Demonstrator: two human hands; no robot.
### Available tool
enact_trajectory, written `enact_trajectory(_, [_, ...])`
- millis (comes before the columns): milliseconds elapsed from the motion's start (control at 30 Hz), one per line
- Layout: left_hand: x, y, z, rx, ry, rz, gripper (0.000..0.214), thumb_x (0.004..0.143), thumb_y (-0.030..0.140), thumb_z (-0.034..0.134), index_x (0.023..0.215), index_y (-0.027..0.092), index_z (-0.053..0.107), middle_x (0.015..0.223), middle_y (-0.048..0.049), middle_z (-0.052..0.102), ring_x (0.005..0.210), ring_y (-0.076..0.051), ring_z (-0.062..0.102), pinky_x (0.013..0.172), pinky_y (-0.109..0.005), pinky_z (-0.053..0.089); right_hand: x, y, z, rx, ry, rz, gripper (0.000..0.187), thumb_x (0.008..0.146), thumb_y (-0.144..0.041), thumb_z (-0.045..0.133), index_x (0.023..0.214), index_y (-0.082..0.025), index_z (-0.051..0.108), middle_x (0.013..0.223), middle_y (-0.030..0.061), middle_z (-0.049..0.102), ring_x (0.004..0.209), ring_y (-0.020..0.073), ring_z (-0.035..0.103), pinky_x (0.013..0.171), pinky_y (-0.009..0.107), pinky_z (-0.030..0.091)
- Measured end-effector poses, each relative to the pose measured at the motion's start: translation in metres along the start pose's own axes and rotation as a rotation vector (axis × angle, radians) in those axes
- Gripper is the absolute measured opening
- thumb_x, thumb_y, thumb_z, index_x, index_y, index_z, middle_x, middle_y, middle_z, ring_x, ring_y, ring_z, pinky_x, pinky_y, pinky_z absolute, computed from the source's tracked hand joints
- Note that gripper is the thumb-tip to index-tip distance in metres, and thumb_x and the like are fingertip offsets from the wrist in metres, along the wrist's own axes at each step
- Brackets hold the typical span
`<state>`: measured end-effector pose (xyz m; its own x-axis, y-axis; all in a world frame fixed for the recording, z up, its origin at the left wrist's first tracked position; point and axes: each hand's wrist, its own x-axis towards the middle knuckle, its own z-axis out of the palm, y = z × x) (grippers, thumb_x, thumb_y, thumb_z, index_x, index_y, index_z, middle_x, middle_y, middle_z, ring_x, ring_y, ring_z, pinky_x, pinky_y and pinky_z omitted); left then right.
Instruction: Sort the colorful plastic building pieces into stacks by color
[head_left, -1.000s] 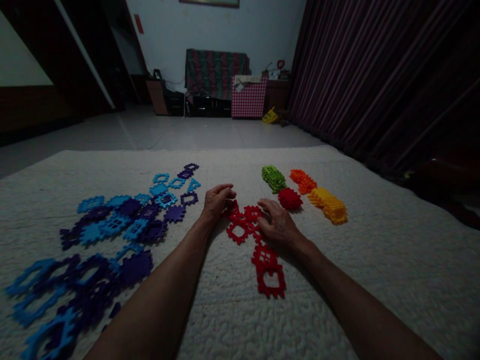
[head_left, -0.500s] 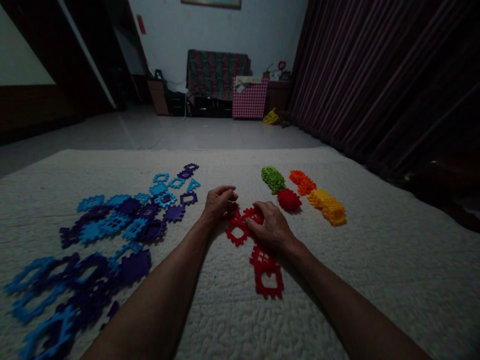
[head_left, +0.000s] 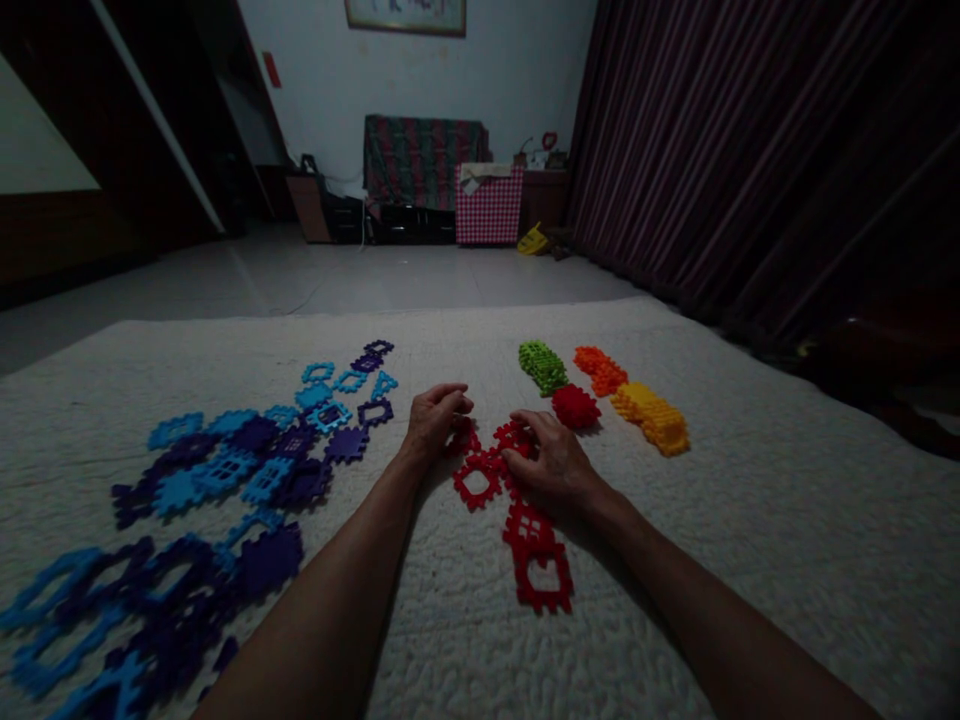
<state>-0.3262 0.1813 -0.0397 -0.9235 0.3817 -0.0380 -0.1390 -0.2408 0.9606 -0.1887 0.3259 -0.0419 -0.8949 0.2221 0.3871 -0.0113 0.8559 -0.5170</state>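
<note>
My left hand (head_left: 436, 425) is closed, with its fingertips on a red interlocking tile (head_left: 465, 437) that it partly covers. Opposite it, my right hand (head_left: 555, 458) pinches another red tile (head_left: 511, 438) between thumb and fingers. Just below, between the hands, a red tile with a round opening (head_left: 459, 484) lies on the quilted cover. Closer to me are a red window-shaped tile (head_left: 517, 535) and a square red frame tile (head_left: 564, 590), which touch each other. My right hand hides part of the red pieces under it.
Blue and purple tiles (head_left: 270, 560) spread across the left of the quilted cover (head_left: 450, 640). Beyond my right hand sit a red pile (head_left: 576, 407), a green stack (head_left: 543, 367), an orange stack (head_left: 600, 370) and a yellow stack (head_left: 651, 418).
The view has tilted and shifted slightly. A wider gap shows between the red tile at my left hand and the one at my right. Both hands stay at the red tiles.
</note>
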Motion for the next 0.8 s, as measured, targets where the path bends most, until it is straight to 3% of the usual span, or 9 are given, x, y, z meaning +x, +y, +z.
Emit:
enact_trajectory(267, [0.002,-0.002,0.000,0.005,-0.001,-0.002,0.037,0.058,0.035,0.074,0.088,0.014,0.071,0.067,-0.0029,0.066,0.051,-0.010,0.054,0.050,-0.023,0.042,0.001,0.003,0.002,-0.102,0.097,0.100,0.043,0.077,-0.030,0.066,0.116,-0.011,0.065,0.108,0.0157,0.068,0.100,0.0278,0.064,0.090,0.041,0.051])
enact_trajectory(500, [0.005,-0.007,-0.001,0.001,-0.008,0.008,0.036,0.060,0.035,0.074,0.089,0.014,0.071,0.067,-0.0029,0.065,0.053,-0.011,0.056,0.050,-0.023,0.043,0.001,0.003,-0.003,-0.175,0.054,0.098,0.029,0.077,-0.018,0.061,0.105,-0.013,0.067,0.103,0.0133,0.070,0.093,0.0248,0.063,0.088,0.037,0.048])
enact_trajectory(800, [0.003,-0.003,0.000,0.029,0.005,-0.009,0.034,0.063,0.033,0.072,0.091,0.013,0.071,0.068,-0.0027,0.065,0.049,-0.010,0.055,0.049,-0.023,0.043,-0.006,-0.016,-0.001,-0.061,-0.070,0.035,0.023,0.076,-0.024,0.066,0.098,-0.017,0.067,0.099,0.0090,0.070,0.091,0.0230,0.062,0.085,0.035,0.047])
